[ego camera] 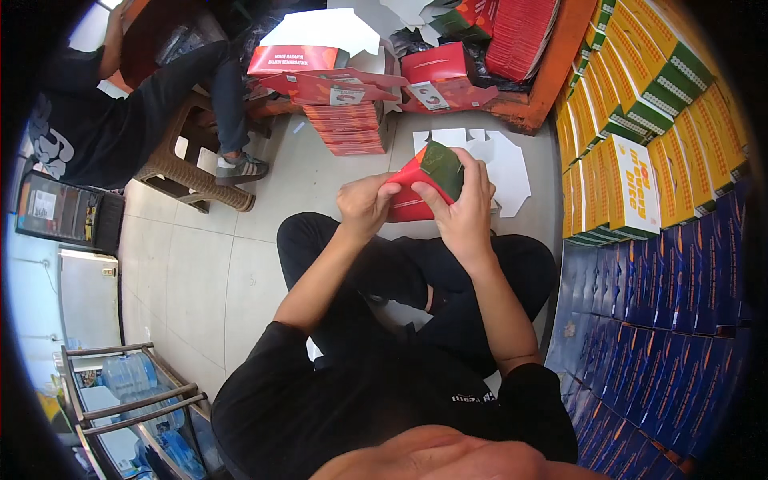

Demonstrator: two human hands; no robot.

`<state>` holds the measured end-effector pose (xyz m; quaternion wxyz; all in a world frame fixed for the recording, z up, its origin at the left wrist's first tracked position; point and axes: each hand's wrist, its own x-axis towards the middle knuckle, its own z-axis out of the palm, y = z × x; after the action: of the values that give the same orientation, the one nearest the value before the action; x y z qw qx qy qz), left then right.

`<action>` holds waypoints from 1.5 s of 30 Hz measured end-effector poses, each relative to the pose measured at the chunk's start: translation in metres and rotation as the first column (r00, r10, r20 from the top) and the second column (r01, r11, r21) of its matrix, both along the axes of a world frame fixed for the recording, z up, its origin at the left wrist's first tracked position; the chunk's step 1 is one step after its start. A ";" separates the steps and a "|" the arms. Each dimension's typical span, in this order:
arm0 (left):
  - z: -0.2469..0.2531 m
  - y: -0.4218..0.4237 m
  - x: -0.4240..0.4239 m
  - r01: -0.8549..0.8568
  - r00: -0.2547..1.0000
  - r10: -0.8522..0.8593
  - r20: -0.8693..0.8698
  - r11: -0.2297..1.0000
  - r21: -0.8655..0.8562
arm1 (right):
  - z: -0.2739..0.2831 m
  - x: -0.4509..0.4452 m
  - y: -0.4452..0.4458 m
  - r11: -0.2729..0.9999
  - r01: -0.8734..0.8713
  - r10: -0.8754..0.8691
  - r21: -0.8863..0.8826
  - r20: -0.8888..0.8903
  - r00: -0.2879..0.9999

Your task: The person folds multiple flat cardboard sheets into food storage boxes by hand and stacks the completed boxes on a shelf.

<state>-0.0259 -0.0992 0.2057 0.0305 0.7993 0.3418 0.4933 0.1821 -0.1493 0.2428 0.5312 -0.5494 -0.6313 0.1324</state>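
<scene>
Both of my hands hold a red and green cardboard box (414, 201) above my crossed legs. My left hand (367, 201) grips its left end, the thumb on the red side. My right hand (465, 210) has its thumb on the red face and its fingers around the green end panel. Beyond the box, flat die-cut cardboard blanks, white side up (510, 171), lie on the tiled floor. Further off stands a stack of folded red boxes (354, 129) with opened red cartons on top. Another red box (437, 65) sits to the right of that stack.
Yellow and green boxes (636, 186) and dark blue boxes (672, 276) are stacked along my right. Another person (114, 120) sits at the upper left by a brown plastic stool (174, 156). A rack with water bottles (135, 408) stands at the lower left.
</scene>
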 end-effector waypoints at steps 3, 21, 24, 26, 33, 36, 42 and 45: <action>0.021 -0.001 0.001 -0.045 0.994 0.039 -0.100 0.997 -0.068 | -0.005 0.003 0.003 1.000 -0.010 0.008 -0.022 -0.068 0.998; 0.050 0.014 0.044 -0.093 0.994 0.104 -0.032 0.967 0.236 | -0.017 -0.003 0.008 0.998 0.003 -0.001 0.056 -0.025 1.000; 0.039 0.014 0.030 -0.027 0.991 0.056 -0.118 0.973 0.230 | -0.020 -0.006 0.008 1.000 -0.001 0.002 0.027 -0.041 0.999; 0.034 0.013 0.019 -0.052 0.974 0.101 -0.204 0.971 0.232 | -0.018 -0.009 0.008 1.000 -0.023 0.021 -0.017 -0.098 0.995; 0.074 -0.012 -0.020 -0.308 0.932 0.312 0.182 0.950 -0.052 | -0.028 0.016 0.021 0.982 -0.171 0.113 -0.075 -0.488 0.866; 0.079 -0.031 -0.062 0.011 0.890 0.179 0.420 0.912 -0.411 | -0.019 0.012 0.014 0.943 -0.324 0.224 -0.080 -0.567 0.793; 0.129 -0.071 -0.096 0.072 0.997 -0.077 0.018 0.794 -0.603 | -0.020 0.014 0.009 0.988 -0.107 0.117 -0.107 0.092 0.989; 0.133 -0.080 -0.079 0.103 0.925 -0.296 -0.239 0.799 -0.593 | 0.024 0.016 -0.006 0.842 -0.515 0.458 -0.157 -0.297 0.838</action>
<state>-0.1044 -0.1790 0.3390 0.2645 0.8541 0.3865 0.2262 0.1977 -0.1555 0.2663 0.4867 -0.4066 -0.6595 0.4036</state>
